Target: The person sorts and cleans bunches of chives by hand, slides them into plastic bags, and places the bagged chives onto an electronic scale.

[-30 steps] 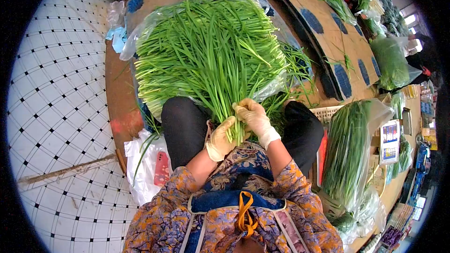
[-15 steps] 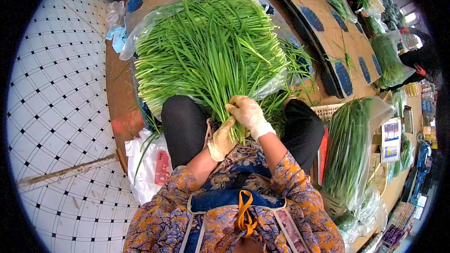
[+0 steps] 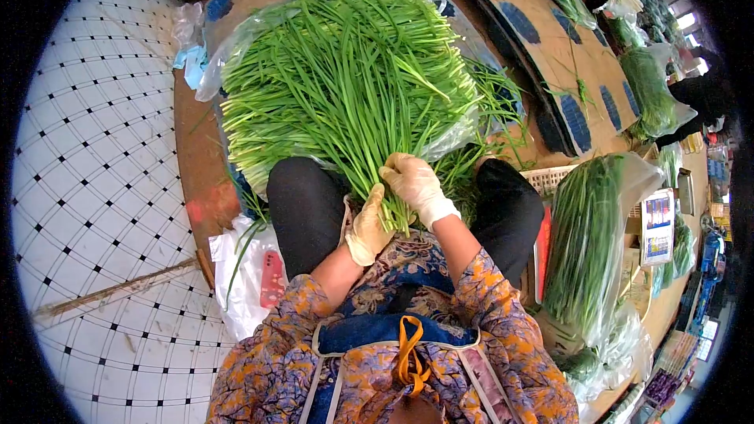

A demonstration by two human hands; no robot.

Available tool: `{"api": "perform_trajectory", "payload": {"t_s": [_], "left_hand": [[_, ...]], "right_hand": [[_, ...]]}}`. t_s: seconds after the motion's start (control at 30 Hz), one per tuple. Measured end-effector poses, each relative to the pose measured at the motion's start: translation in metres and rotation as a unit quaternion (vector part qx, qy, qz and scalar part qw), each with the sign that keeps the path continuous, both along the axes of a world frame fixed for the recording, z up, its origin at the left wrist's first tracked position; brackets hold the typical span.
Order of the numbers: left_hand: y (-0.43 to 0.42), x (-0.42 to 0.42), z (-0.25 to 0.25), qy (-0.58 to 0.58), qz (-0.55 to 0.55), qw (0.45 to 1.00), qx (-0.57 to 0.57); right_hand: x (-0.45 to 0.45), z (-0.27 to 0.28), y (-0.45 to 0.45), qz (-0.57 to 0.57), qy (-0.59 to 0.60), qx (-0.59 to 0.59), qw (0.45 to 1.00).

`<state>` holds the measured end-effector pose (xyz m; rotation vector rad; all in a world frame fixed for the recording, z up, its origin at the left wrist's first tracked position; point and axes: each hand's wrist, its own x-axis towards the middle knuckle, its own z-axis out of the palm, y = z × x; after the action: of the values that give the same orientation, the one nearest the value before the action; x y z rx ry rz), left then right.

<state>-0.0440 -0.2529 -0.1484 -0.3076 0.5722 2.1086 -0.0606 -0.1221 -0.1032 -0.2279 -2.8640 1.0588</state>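
A loose bunch of garlic chives [image 3: 367, 149] lies between my knees with its pale stem ends toward me. My left hand [image 3: 367, 229], in a cream glove, is closed around the lower stems, thumb pointing up along them. Just above and to the right, my gloved right hand [image 3: 416, 187] pinches the same chives from the other side, its fingertips curled in and partly hidden. The leaves run forward onto a wide pile of garlic chives [image 3: 314, 71] spread on clear plastic.
Right of my knee stand a plastic bag of chives [image 3: 585, 251] and a cream crate [image 3: 550, 179]. A pink phone [image 3: 272, 279] lies on a white bag [image 3: 236, 259] at left. Beyond the pile are brown boards [image 3: 542, 47] and a person in dark clothes [image 3: 699, 102].
My left hand has shifted slightly, its thumb now raised along the stems. My right hand stays at the bunch with small finger movement. The view has moved a little.
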Motion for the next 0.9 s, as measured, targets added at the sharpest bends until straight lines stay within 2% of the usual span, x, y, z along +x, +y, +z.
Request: {"api": "perform_trajectory", "payload": {"t_s": [0.07, 0.13, 0.2, 0.27, 0.33, 0.4, 0.43, 0.5, 0.53, 0.6, 0.63, 0.67, 0.7, 0.73, 0.8, 0.87, 0.9], "left_hand": [[-0.002, -0.003, 0.010, -0.002, 0.002, 1.000, -0.005], [-0.002, -0.005, 0.014, -0.006, 0.019, 0.998, 0.066], [0.001, -0.007, -0.006, 0.023, 0.014, 0.997, 0.068], [0.007, -0.014, -0.013, 0.085, -0.002, 0.994, 0.073], [0.010, -0.019, -0.010, 0.097, -0.038, 0.990, 0.099], [0.012, -0.022, -0.003, -0.055, -0.025, 0.998, -0.006], [0.009, -0.023, -0.005, -0.003, -0.031, 0.999, -0.027], [0.009, -0.022, -0.008, -0.012, -0.035, 0.999, -0.032], [0.009, -0.023, -0.006, -0.021, -0.040, 0.998, -0.037], [0.009, -0.023, 0.000, -0.029, -0.039, 0.999, -0.008], [0.007, -0.024, 0.002, -0.019, -0.041, 0.999, 0.019], [0.006, -0.024, 0.003, -0.010, -0.043, 0.998, 0.045], [0.006, -0.025, 0.001, -0.015, -0.053, 0.998, 0.025], [0.006, -0.025, 0.003, -0.015, -0.053, 0.998, 0.025], [0.005, -0.023, 0.007, 0.005, -0.048, 0.999, 0.023], [0.005, -0.022, 0.003, 0.010, -0.045, 0.998, 0.030], [0.006, -0.022, 0.000, 0.001, -0.046, 0.998, 0.040]], "right_hand": [[-0.001, 0.002, 0.001, -0.002, 0.030, -0.043, 0.999], [0.008, 0.007, 0.000, -0.085, -0.076, -0.238, 0.965], [0.021, 0.025, -0.007, -0.065, -0.039, -0.234, 0.969], [0.031, 0.032, -0.012, 0.027, 0.070, -0.227, 0.971], [0.036, 0.037, -0.014, 0.029, 0.115, -0.214, 0.970], [0.040, 0.047, -0.011, -0.108, 0.027, -0.415, 0.903], [0.039, 0.052, -0.006, -0.149, 0.073, -0.438, 0.883], [0.038, 0.057, 0.011, -0.190, 0.134, -0.487, 0.842], [0.040, 0.061, 0.024, -0.213, 0.124, -0.442, 0.862], [0.048, 0.048, 0.054, -0.246, 0.100, -0.421, 0.867], [0.056, 0.033, 0.069, -0.252, 0.034, -0.224, 0.941], [0.063, 0.018, 0.081, -0.247, -0.033, -0.016, 0.968], [0.074, 0.010, 0.083, -0.196, -0.043, 0.124, 0.972], [0.079, 0.012, 0.072, -0.210, -0.070, 0.098, 0.970], [0.073, 0.029, 0.044, -0.129, -0.037, -0.028, 0.991], [0.065, 0.044, 0.016, -0.050, -0.188, -0.024, 0.981], [0.061, 0.039, 0.009, -0.034, -0.183, -0.031, 0.982]]}}
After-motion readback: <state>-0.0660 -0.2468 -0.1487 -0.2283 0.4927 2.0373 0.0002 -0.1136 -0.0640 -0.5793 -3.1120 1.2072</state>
